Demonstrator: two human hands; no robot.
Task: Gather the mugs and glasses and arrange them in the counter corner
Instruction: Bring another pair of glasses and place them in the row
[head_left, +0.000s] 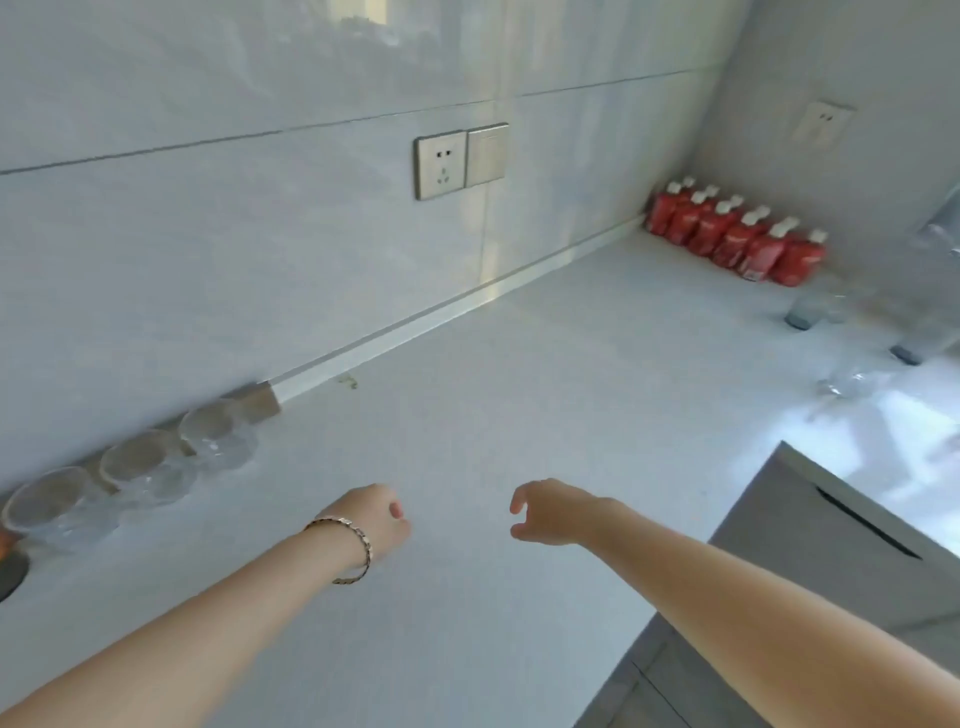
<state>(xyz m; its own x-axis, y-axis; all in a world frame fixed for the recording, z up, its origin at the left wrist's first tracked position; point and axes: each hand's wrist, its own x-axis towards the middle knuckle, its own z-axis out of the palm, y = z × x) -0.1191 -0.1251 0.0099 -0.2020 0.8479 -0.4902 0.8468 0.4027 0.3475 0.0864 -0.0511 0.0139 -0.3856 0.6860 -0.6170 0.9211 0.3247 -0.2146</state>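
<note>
Both forearms reached forward over the bare middle of the white counter. The left hand, with a chain bracelet at the wrist, was loosely curled and gripped nothing; the right hand was part open, thumb and fingers apart in a loose pinch, likewise empty. Neither touched a vessel. Left of the left hand, three clear glasses stood upright in a row hard against the wall, mouths up, long axes vertical, the row itself running along the wall's base strip. Farther off at the right edge, blurred clear glassware stood on the counter; its count and pose could not be told, and no mug could be made out. Beyond it, in the far corner, a rank of red pouches with white caps lined the side wall, beneath a socket; a second socket and switch plate sat on the back wall. The step in hand appeared to be a reach for the next glass. It would be best done by gripping the wall of the glass low, keeping it upright, lifting clear of its neighbours rather than sliding, and setting it down beside the pouches without knocking them.
</note>
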